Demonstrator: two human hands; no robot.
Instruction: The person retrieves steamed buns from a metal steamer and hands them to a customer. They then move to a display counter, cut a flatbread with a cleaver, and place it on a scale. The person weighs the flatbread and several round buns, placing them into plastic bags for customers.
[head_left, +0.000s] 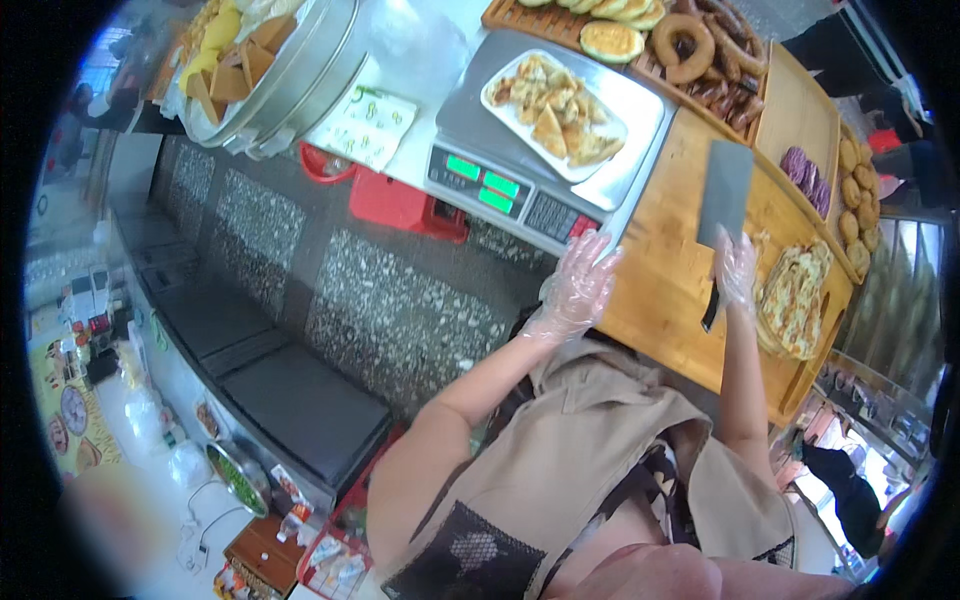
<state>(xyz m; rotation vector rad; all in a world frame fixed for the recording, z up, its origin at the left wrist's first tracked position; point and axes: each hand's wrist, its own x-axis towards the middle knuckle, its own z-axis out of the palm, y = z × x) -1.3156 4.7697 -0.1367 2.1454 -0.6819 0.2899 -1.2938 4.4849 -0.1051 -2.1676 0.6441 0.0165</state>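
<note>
My right hand, in a thin clear plastic glove, grips a cleaver by its dark handle. The wide blade points away from me over a wooden cutting board. To the right of that hand lies a browned flatbread. My left hand, also gloved, holds nothing that I can see; its fingertips are at the front corner of a digital scale, and I cannot tell whether they touch it. A white tray of cut flatbread pieces rests on the scale's metal plate.
Beyond the board stand wooden trays with fried dough rings, purple rolls and brown buns. Large metal steamers stand at the upper left. Below the counter is a red plastic stool. Black griddle plates line the left side.
</note>
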